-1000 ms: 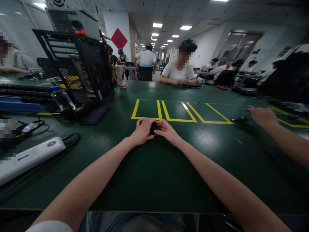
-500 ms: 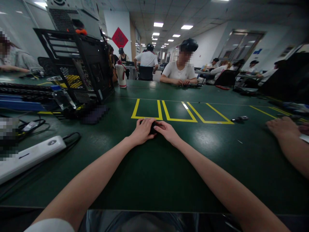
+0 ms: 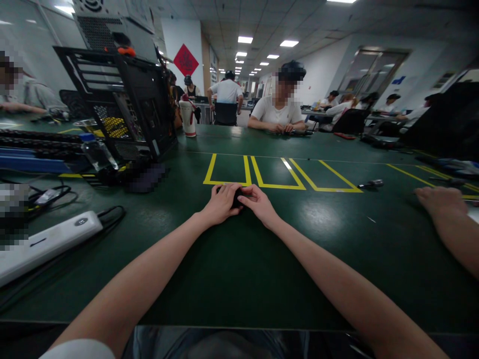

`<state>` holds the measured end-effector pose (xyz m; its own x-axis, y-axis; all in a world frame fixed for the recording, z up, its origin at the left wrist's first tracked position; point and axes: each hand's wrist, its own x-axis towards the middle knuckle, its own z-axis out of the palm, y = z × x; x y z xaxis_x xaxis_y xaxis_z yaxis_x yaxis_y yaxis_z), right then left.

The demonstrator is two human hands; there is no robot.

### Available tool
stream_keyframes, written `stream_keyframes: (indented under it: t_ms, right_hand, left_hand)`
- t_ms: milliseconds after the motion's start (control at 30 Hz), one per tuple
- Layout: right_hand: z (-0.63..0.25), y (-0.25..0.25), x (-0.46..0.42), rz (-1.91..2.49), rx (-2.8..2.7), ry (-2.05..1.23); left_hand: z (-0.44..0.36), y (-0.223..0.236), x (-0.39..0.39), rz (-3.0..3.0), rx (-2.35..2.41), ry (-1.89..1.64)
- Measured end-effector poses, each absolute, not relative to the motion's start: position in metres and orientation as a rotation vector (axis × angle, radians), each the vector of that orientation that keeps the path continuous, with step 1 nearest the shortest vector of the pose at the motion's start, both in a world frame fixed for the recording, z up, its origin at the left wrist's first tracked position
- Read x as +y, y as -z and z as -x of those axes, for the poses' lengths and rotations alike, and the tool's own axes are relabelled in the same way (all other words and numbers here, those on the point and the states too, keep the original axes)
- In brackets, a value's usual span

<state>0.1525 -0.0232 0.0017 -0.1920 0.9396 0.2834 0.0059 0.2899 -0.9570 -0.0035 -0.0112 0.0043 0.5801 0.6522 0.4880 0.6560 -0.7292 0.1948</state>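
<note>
Beyond the hands, the green table [image 3: 239, 269] runs toward a white pillar [image 3: 182, 35] (a red diamond decoration [image 3: 186, 59] hangs there), under lit ceiling panels [image 3: 289, 43]; metal-framed doors [image 3: 368, 74] stand far right.

Solid green table [image 3: 239, 279], yellow tape outlines [image 3: 277, 186], black object [image 3: 237, 198].

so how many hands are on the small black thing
2: the left hand covers its left side, the right hand is at its right. The small black thing is mostly hidden between them. A co-worker's hand, far right, is away from it.
</note>
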Motion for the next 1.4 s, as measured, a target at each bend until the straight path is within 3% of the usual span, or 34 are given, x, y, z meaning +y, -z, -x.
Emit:
stream_keyframes:
  t_ms: [433,1400]
  right_hand:
    - [-0.156,0.0,-0.025,0.865,-1.528,-1.214]
    - [-0.155,0.001,-0.019,0.994,-1.479,-1.107]
  left_hand:
    - [0.004,-0.004,-0.011,2.787,-1.168,0.846]
    - [0.005,-0.006,-0.013,2.791,-1.146,0.82]
